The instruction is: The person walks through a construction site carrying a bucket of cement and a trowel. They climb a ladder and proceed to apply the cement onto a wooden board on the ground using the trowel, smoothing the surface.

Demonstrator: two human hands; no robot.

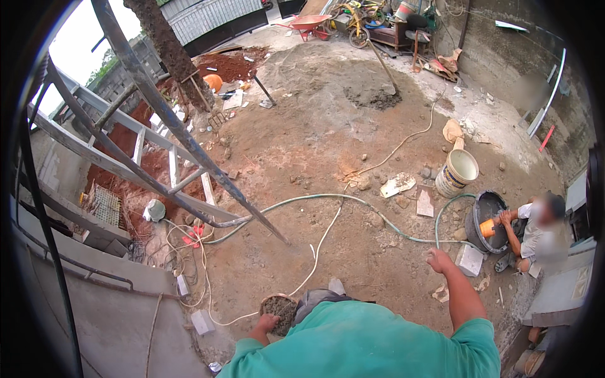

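A round bucket of wet grey mortar (282, 310) hangs low at my left side. My left hand (269, 322) grips it at its near left rim, beside my dark trousers. Out to the right, my right hand (437, 259) is held away from my body with its fingers curled in, and nothing shows in it. Below that hand in the picture, a pale block (469, 259) lies on the ground. A green hose (372, 211) curves across the dirt toward a black tub (484, 214).
A co-worker (535, 230) crouches at the tub with an orange container (487, 227). Nearby stands a white pail (456, 173). Metal scaffolding (170, 132) leans at left. Cables (205, 277) tangle over the ground. Farther off are a mortar heap (373, 96), a shovel (384, 66) and a red wheelbarrow (309, 24).
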